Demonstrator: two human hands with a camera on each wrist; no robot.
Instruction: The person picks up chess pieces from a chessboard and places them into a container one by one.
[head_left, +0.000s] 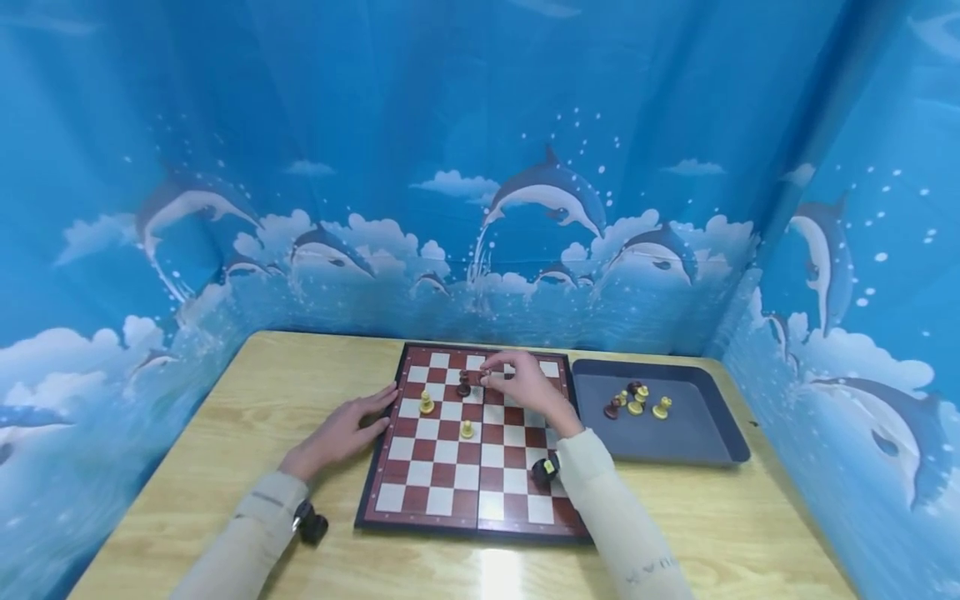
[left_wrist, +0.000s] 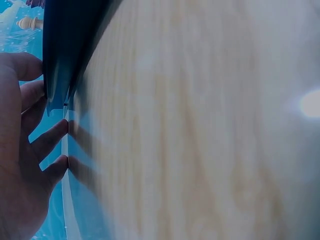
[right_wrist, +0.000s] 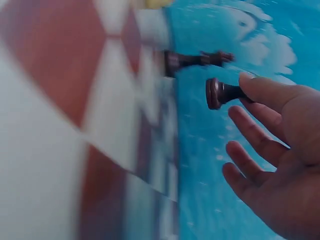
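Note:
My right hand [head_left: 527, 387] pinches a dark brown chess piece [right_wrist: 216, 94] between thumb and fingertip, its round base toward the chessboard [head_left: 447, 452]. The fingers cover its top, so I cannot tell which piece it is. In the right wrist view its base is off the squares. Close beside it stands a tall dark chess piece [head_left: 463, 385] with a crowned top. Two cream-yellow pieces stand nearer the left side: a taller one [head_left: 427, 403] and a small one [head_left: 467, 430]. Against the board's left edge rest the outstretched fingers of my left hand [head_left: 337, 437].
Right of the board lies a dark grey tray [head_left: 686, 442] with several chess pieces in it, some yellow [head_left: 662, 408] and some dark [head_left: 612, 408]. The wooden table [head_left: 322, 542] meets a blue dolphin-print curtain [head_left: 360, 150] at the back and sides.

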